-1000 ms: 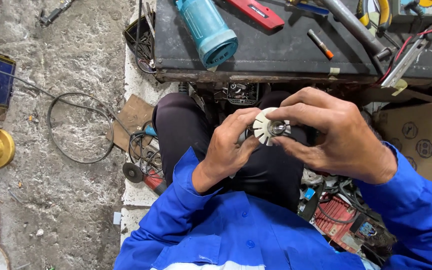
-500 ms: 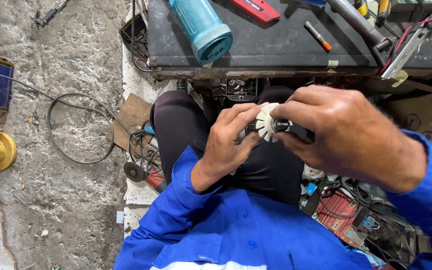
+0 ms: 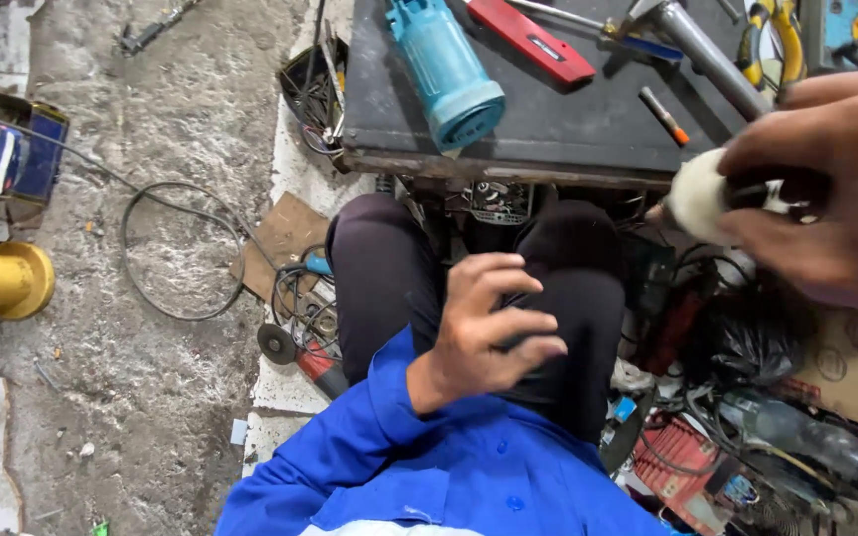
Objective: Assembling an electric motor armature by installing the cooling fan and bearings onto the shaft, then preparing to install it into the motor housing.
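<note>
My right hand (image 3: 826,189) is raised close to the camera at the right and blurred. It grips a small motor part with a white fan (image 3: 699,197) at its left end. My left hand (image 3: 484,333) hangs empty over my lap with its fingers spread, above my dark trousers (image 3: 389,268). It touches nothing. My blue sleeves and shirt (image 3: 449,476) fill the bottom of the view.
A dark workbench (image 3: 568,119) ahead holds a teal motor housing (image 3: 449,69), a red tool (image 3: 530,40), a small screwdriver (image 3: 664,114) and a metal pipe (image 3: 707,55). On the concrete floor lie a wire loop (image 3: 181,248), a yellow fitting (image 3: 2,283), an angle grinder (image 3: 300,352) and, at right, tool clutter and a cardboard box (image 3: 856,362).
My right hand has lifted the fan part up and to the right, toward the camera. My left hand has let go of it and dropped open over my lap.
</note>
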